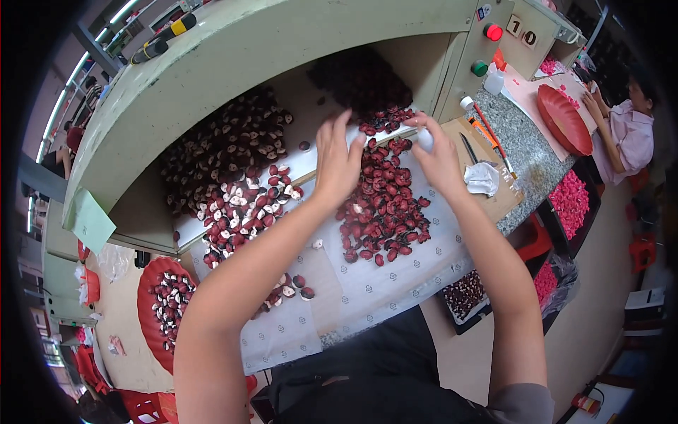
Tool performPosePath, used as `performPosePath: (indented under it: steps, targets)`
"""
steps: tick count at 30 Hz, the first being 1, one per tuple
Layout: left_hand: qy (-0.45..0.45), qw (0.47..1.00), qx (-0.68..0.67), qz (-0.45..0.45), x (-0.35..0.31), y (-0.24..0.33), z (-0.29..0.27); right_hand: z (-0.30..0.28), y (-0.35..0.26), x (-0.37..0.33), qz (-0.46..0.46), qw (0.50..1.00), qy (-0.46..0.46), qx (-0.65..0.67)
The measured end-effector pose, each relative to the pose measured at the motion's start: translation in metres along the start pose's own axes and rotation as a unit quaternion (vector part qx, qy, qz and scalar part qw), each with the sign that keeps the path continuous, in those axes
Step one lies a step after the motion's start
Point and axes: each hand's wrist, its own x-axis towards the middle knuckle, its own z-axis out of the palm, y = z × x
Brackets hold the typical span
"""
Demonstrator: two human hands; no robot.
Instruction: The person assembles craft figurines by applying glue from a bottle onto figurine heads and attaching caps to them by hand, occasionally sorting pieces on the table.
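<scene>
My left hand (337, 161) is over the work surface with fingers stretched forward and the thumb apart. It is beside the near pile of small dark-red rounded pieces (385, 205) and holds nothing visible. Across the pile, my right hand (439, 161) has its fingers curled, with a small white rounded thing (425, 139) between thumb and fingers; its kind is unclear. More dark-red pieces (385, 120) lie just beyond both hands, at the booth's opening. To the left of my left hand spreads a heap of red-and-white pieces (244, 208).
A pale green booth (233, 60) arches over the surface, with red (493, 32) and green buttons (479, 68) at its right. White printed paper (381, 290) covers the front. A red tray (150, 297) stands left. At right, a brush (494, 134) lies near cardboard; a person (625, 131) sits beyond.
</scene>
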Motion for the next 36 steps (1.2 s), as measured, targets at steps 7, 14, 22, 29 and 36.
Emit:
performPosePath:
  steps: [7,14,22,29,36]
  targets:
    - [0.077,0.92,0.382,0.04,0.091,-0.099,0.019,0.023,0.002,0.003,-0.046,0.99,-0.027,-0.132]
    - [0.029,0.999,-0.002,-0.014,0.055,-0.043,0.031,-0.021,0.011,0.01,0.079,0.997,0.002,-0.023]
    - [-0.077,0.995,-0.037,0.046,-0.013,-0.002,0.002,0.0,0.004,-0.005,-0.003,0.983,-0.086,-0.159]
    - [-0.003,1.0,0.016,0.018,0.032,-0.03,0.002,0.016,0.014,0.03,-0.032,0.991,0.023,-0.127]
    - [0.037,0.995,0.088,0.041,0.082,-0.072,0.037,0.045,0.011,0.047,-0.018,0.992,0.006,-0.127]
